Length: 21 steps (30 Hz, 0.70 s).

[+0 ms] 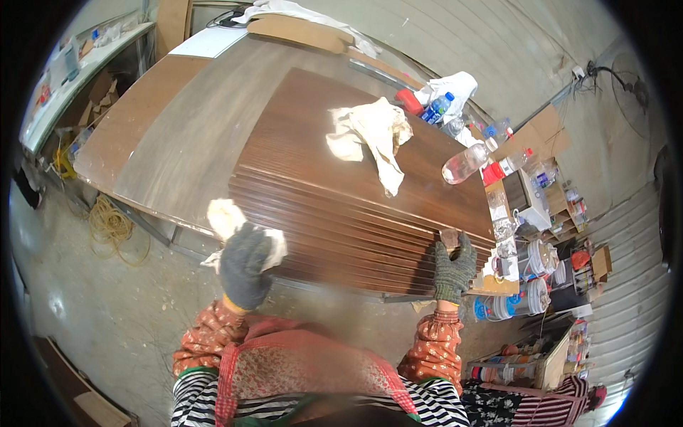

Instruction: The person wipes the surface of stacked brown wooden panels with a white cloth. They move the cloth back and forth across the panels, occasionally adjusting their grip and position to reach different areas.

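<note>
My left hand (246,265), in a dark grey knit glove, is closed on a crumpled white rag (226,218) at the near left corner of a brown wood-grain panel (313,114). More of the rag sticks out past the far side of the glove. My right hand (455,269), gloved alike, grips a small brownish block (449,238) at the right end of the panel's stack of narrow ridges or strips (334,235). Whether those are separate pieces I cannot tell. Farther up on the panel lies a second cream-white rag (373,135), bunched up.
Along the table's right edge lie a clear bottle (466,164), a blue-labelled bottle (437,108) and a red container (410,102). Buckets (537,257) stand beyond. A coiled yellowish hose (110,226) rests on the floor at left. Another person (530,406) is at the lower right.
</note>
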Available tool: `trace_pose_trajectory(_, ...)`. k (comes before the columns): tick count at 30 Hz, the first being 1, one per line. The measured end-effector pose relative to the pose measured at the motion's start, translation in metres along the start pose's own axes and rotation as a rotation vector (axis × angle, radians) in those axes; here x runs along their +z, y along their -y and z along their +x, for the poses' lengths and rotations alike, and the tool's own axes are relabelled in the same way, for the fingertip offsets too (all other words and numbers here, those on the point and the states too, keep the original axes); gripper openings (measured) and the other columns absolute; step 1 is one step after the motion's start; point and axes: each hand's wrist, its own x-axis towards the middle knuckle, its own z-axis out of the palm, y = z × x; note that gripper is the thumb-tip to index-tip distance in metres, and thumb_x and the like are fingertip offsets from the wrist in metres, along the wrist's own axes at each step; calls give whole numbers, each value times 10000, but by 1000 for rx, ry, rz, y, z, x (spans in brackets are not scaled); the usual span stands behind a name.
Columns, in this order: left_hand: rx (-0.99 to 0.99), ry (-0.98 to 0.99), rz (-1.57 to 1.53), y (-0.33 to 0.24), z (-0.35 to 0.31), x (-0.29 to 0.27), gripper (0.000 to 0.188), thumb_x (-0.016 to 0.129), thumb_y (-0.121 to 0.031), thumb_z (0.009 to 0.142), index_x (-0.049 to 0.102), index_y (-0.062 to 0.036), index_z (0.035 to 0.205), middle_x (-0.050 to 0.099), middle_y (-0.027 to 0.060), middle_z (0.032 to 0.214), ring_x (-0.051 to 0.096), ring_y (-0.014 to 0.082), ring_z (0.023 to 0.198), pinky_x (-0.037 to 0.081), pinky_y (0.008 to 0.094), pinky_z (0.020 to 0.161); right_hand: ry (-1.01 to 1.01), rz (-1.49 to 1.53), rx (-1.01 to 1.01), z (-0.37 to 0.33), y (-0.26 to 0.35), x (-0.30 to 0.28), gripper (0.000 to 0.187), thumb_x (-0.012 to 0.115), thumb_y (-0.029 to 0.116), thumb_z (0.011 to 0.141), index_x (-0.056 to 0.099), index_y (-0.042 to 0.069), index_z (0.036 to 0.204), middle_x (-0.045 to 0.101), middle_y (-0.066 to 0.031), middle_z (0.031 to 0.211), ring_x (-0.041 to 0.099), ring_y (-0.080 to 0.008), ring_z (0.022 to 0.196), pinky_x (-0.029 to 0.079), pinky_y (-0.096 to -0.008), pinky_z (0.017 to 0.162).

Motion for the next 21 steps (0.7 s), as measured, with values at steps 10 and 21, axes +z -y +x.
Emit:
trace_pose_trajectory(10, 186, 170, 202, 9, -15, 51, 596, 624, -108, 775, 566, -83, 1367, 555, 169, 1367, 474, 430, 1321, 352, 564, 1101, 1, 255, -608, -14, 147, 41, 342, 589, 183, 897, 611, 12, 1193, 624, -140, 1136, 614, -307, 1055, 518, -428, 887)
trace_pose_trajectory(21, 194, 110, 300, 10, -24, 60, 523, 610, -167, 886, 533, -84, 1397, 522, 161, 1412, 435, 432, 1373, 347, 558, 1116, -120, -89, -249, 26, -98, -19, 270, 602, 208, 929, 676, 97, 1164, 649, -163, 1187, 611, -354, 1106, 465, -467, 988)
